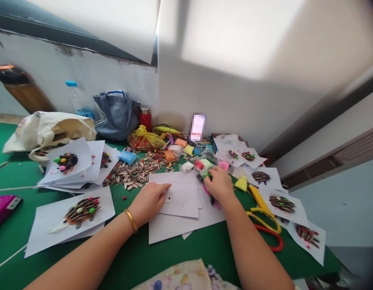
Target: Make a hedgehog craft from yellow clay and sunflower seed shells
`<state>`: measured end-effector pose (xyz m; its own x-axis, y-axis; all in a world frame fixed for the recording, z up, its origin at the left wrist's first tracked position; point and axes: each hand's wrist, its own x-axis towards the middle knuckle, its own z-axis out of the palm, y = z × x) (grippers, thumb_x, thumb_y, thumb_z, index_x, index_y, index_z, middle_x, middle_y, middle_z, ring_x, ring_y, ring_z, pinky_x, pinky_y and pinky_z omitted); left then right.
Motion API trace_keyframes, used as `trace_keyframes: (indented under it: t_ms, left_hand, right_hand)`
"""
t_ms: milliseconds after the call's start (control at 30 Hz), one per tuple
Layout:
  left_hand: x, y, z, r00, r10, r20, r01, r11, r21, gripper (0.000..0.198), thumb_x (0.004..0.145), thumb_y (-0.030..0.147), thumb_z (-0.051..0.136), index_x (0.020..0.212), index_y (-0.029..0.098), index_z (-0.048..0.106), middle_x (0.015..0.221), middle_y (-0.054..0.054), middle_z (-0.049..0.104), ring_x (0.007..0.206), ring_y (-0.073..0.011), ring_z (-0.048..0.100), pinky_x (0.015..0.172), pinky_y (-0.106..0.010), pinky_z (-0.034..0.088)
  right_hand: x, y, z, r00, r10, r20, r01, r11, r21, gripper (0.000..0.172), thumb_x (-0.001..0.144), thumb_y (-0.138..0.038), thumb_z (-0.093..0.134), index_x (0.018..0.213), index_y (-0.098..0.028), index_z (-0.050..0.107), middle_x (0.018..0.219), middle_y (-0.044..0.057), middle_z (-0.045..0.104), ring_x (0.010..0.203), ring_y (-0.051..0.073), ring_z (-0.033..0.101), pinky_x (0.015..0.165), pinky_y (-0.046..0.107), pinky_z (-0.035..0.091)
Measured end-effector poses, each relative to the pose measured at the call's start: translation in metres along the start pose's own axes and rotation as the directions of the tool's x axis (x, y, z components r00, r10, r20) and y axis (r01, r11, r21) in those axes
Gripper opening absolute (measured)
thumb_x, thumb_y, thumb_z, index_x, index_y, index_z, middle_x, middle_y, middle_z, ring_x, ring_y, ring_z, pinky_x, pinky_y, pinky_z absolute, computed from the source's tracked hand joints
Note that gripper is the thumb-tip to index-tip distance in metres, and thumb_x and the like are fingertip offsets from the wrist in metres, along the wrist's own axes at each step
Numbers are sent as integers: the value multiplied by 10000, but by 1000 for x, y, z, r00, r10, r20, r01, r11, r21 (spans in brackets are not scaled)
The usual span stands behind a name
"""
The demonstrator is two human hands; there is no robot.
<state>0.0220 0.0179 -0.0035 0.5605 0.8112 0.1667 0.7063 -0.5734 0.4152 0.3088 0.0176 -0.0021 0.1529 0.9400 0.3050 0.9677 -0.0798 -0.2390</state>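
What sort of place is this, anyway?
Probably an indoor craft area, whether home or workshop I can't tell: striped sunflower seeds are heaped up, a hedgehog-like picture bears similar seeds, and an animal drawing lies by the left hand.

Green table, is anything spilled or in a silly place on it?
Striped seeds lie loose in a heap, perhaps poured out on purpose. One small red ball looks stray, alone near the heap's front edge.
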Motion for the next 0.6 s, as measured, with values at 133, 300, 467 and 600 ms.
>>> trace_keyframes:
  t_ms: [133, 300, 467, 600]
  left_hand:
    - [0, 0, -1, 1000, -2, 4, 2, 1000, 4, 360, 916, 212, 447, 1222, 182, 634, 947, -108, 702, 870, -240, 607, 791, -352, 443]
    - [0, 1, -2, 1000, -3, 7, 3, 1000, 2, 364, 914, 215, 441, 1222, 184, 633, 952, -109, 705, 868, -237, 607, 794, -355, 443]
    - [1, 0, -2, 1000, -10, 13, 10, 1000, -2, 367, 913, 208, 436, 1223, 179, 630, 972, -110, 705, 885, -241, 609, 811, -360, 443]
    - [1, -2, 0, 1000, -19, -2, 19, 999, -26, 356, 908, 217, 450, 1210, 199, 639, 960, -103, 705, 882, -236, 616, 808, -350, 445]
  right_hand:
    - [5, 6, 3, 1000, -15, -8, 15, 998, 62, 295, 871, -354, 527, 1043, -196, 707, 1044, 89, 640, 998, 241, 547, 912, 363, 389]
    - [13, 27, -14, 985, 97, -144, -92, 995, 41, 288, 893, -324, 473, 1014, -191, 698, 1021, 102, 642, 983, 255, 556, 863, 370, 423]
    - [9, 73, -40, 877, 404, -259, -453, 875, -169, 403, 841, -402, 550, 1150, -159, 637, 1129, 179, 594, 1063, 340, 539, 864, 479, 426]
    - [5, 104, -43, 821, 567, -61, -562, 785, -260, 547, 816, -510, 553, 1249, -178, 589, 1211, 195, 553, 1119, 377, 529, 862, 518, 446]
